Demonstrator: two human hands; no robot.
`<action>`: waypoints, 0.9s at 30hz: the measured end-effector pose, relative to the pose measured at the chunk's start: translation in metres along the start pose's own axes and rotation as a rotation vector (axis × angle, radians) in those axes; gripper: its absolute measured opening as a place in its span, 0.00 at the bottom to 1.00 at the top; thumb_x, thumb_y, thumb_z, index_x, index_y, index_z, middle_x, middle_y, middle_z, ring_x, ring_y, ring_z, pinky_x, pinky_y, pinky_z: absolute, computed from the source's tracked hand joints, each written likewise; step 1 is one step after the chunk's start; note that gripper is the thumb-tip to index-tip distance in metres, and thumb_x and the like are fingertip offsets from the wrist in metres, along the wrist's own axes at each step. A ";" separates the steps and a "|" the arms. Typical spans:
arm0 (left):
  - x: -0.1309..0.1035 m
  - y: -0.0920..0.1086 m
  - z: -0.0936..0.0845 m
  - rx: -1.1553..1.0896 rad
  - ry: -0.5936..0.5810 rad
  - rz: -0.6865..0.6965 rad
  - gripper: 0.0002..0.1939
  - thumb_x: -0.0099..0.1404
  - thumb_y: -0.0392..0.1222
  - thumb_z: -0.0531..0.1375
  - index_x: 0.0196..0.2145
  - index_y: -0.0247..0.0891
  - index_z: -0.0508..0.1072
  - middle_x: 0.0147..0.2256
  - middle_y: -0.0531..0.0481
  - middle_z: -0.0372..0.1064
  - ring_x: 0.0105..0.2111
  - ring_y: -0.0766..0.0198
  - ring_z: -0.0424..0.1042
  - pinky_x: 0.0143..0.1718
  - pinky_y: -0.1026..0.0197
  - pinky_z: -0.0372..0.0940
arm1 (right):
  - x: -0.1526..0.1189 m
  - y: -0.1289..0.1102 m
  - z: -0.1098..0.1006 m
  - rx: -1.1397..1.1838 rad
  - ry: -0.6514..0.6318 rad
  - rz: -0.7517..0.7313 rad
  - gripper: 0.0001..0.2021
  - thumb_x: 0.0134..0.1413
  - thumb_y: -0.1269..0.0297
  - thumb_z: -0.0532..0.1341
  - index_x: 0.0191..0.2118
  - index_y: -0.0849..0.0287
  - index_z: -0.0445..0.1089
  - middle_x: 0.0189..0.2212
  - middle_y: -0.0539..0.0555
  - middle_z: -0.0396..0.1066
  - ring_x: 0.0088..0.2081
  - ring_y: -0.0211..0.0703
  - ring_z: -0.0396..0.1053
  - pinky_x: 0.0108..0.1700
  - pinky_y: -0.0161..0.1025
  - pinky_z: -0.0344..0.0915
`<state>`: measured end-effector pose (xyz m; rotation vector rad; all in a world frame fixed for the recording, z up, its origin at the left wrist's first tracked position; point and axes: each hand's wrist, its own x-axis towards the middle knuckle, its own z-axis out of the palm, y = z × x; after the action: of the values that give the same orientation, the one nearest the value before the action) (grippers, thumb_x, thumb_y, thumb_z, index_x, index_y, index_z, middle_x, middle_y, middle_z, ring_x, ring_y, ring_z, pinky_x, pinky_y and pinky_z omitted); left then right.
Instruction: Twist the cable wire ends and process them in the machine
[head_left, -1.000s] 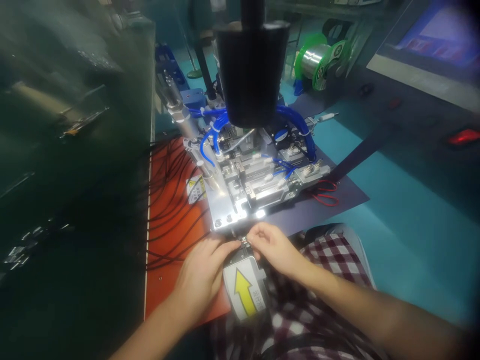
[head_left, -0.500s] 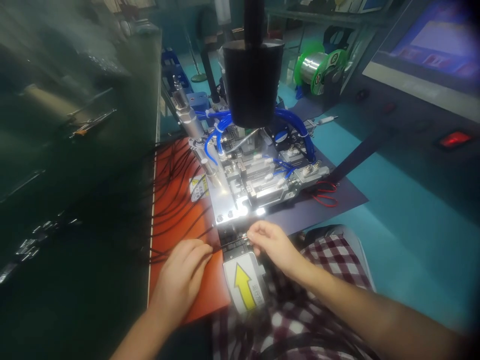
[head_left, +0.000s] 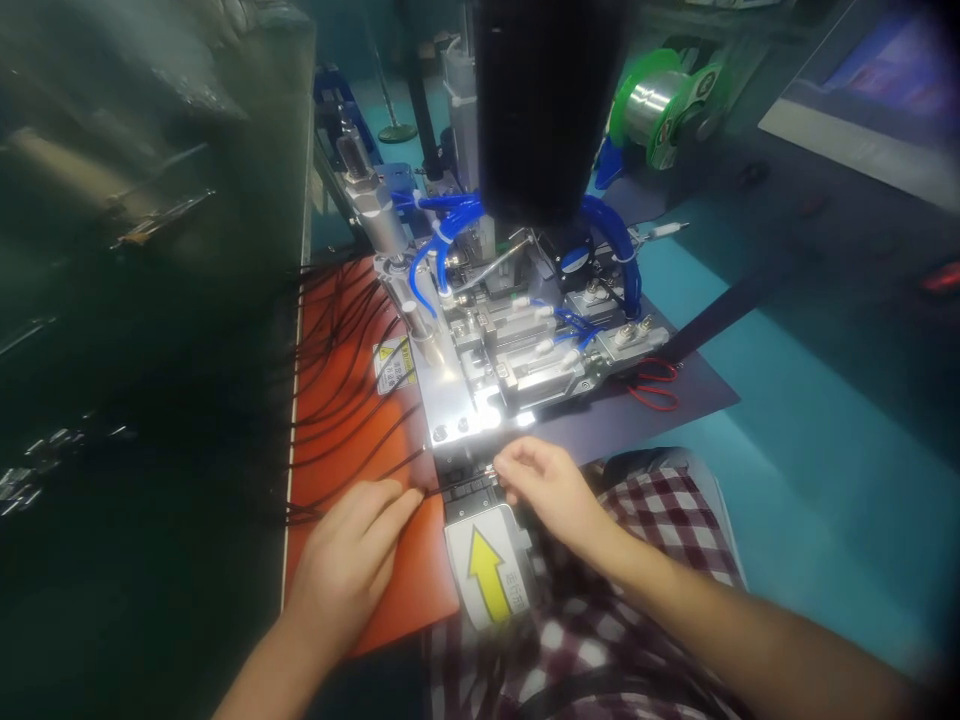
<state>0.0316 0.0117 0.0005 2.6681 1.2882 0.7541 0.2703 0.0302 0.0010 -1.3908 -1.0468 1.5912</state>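
Observation:
My left hand (head_left: 356,545) rests over the orange surface, its fingers pinched on a thin black cable (head_left: 450,487). That cable runs across the front of the machine's track to my right hand (head_left: 546,490). There thumb and forefinger are closed on its end, where a small shiny tip shows; the exact shape of the tip is too small to make out. Below both hands is a white cover (head_left: 487,565) with a yellow arrow pointing toward the machine (head_left: 480,350). Just beyond my fingertips lies the machine's bright metal plate (head_left: 444,405).
Several black cables (head_left: 337,365) lie across the orange surface (head_left: 405,590) on the left. Blue air tubes (head_left: 626,260) arch over the machine, behind a dark hanging cylinder (head_left: 551,110). A green spool of silvery wire (head_left: 651,108) stands at back right, near a control panel (head_left: 847,150).
The camera view has shifted slightly, and the dark cylinder looks bigger and closer. Both hands stay nearly in place, with the cable between them showing a little more clearly.

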 end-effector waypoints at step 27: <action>-0.004 -0.008 -0.010 0.010 -0.116 -0.082 0.18 0.67 0.29 0.49 0.49 0.44 0.71 0.37 0.49 0.61 0.37 0.62 0.64 0.34 0.62 0.60 | 0.002 0.012 0.003 -0.138 0.000 -0.127 0.11 0.58 0.59 0.54 0.26 0.56 0.59 0.20 0.44 0.53 0.23 0.36 0.53 0.26 0.35 0.53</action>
<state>0.0191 0.0127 0.0057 2.6053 1.3649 0.5760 0.2665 0.0278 -0.0104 -1.3847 -1.2397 1.4499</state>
